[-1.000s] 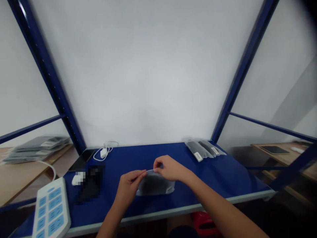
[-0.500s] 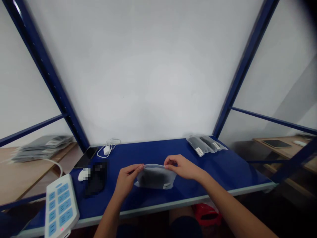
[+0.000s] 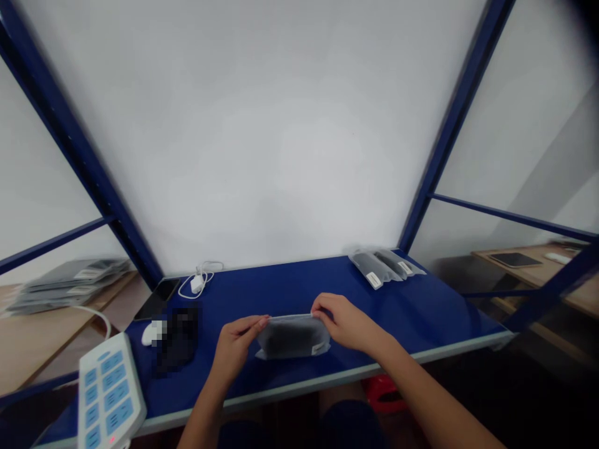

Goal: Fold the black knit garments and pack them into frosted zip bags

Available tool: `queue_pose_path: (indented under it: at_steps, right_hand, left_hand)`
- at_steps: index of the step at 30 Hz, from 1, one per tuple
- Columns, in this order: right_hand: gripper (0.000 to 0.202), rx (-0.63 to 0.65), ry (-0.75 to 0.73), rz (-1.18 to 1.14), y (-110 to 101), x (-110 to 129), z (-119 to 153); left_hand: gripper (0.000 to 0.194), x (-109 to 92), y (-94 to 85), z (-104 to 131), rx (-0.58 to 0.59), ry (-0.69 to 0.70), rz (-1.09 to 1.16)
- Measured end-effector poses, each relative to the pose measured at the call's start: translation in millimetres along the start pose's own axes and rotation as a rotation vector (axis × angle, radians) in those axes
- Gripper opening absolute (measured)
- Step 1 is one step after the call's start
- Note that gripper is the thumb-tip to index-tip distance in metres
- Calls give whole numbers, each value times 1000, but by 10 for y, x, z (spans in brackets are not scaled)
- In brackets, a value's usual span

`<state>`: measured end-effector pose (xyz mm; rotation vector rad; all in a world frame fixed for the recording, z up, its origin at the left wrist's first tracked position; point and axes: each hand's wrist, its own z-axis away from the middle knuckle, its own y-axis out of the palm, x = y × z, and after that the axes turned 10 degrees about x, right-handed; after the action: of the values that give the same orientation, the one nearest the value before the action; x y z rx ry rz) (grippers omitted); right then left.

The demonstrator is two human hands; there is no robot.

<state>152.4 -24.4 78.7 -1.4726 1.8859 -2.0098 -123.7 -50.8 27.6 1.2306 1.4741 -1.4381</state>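
A frosted plastic bag [image 3: 292, 338] with something dark inside and a small white label at its lower right is held near the front of the blue table. My left hand [image 3: 238, 342] pinches the bag's top left corner between thumb and fingers. At the top right corner, my right hand [image 3: 340, 319] grips the edge the same way. The bag's top edge runs straight and looks closed between the two hands. What the dark content is, I cannot make out.
Labelled frosted bags [image 3: 374, 268] lie at the table's back right. On the left are a power strip [image 3: 111, 390], a white mouse [image 3: 151, 334], a dark blurred item [image 3: 178, 343], a phone [image 3: 159, 298] and a charger with white cable [image 3: 197, 284]. Blue posts [image 3: 456, 125] flank the table.
The bag's top edge, bowed and slightly parted before, is now flatter and pulled straight. Both hands keep their hold. The camera view has shifted slightly.
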Motion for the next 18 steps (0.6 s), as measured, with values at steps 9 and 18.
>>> queue_pose_path:
  at_steps: [9, 18]
  right_hand:
    - [36, -107, 158, -210, 324, -499, -12]
    - [52, -719, 514, 292, 426, -1355, 88]
  left_hand:
    - [67, 545, 135, -158, -181, 23, 133]
    - [48, 869, 323, -10, -27, 3, -762]
